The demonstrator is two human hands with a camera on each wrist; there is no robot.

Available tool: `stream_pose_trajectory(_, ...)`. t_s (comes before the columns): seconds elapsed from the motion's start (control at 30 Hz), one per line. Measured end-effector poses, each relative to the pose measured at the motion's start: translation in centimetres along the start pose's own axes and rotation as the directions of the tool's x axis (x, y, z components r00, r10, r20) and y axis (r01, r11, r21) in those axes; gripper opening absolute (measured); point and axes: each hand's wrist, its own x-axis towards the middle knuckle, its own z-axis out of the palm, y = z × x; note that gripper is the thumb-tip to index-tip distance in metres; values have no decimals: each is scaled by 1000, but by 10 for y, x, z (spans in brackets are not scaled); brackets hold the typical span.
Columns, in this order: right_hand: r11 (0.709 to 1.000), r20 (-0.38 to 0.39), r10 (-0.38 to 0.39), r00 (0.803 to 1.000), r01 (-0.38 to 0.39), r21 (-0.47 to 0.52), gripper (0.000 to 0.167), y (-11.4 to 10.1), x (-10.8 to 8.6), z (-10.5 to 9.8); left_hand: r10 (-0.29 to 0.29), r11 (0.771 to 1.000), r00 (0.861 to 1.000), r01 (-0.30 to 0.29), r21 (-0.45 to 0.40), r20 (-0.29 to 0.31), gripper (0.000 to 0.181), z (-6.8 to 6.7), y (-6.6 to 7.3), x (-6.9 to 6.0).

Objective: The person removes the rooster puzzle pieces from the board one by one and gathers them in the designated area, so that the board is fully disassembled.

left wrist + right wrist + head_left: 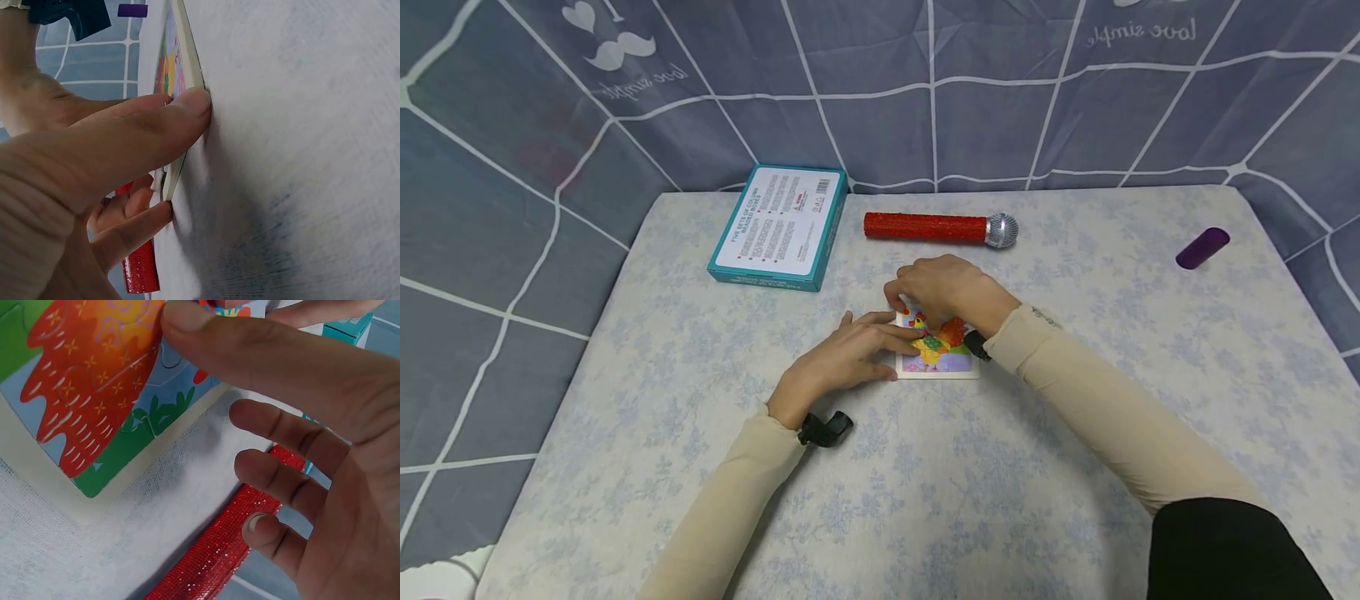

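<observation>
Both hands (857,346) (951,287) touch a flat jigsaw (942,357) (pale-rimmed, curvy-seamed) on cloth (865,517).

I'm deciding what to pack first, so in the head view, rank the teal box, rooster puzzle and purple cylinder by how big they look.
Largest to smallest:
1. Teal box
2. Rooster puzzle, partly covered
3. Purple cylinder
</observation>
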Motion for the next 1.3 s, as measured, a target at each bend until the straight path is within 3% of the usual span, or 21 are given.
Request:
stream_pose_trajectory(0.33, 986, -41, -57, 998, 63, 151, 43, 6, 0, 4, -13, 1000, 1000, 13, -2, 16, 47, 1, -1, -2)
stream_pose_trajectory(0.77, 925, 21, -50, 999, 39, 379, 38, 11, -2, 8, -9, 1000, 1000, 8, 14, 25, 47, 2, -2, -1)
stream_pose_trajectory(1.03, 836, -125, -85, 988, 139, 531, 33, 30, -3, 25, -42, 999, 998, 41, 15, 36, 48, -1, 1, 0)
stream_pose_trajectory(1.3, 813, -183, -66, 981, 160, 560, 28, 32, -5, 32, -49, 999, 998, 49, 0, 39, 48, 0, 2, 2)
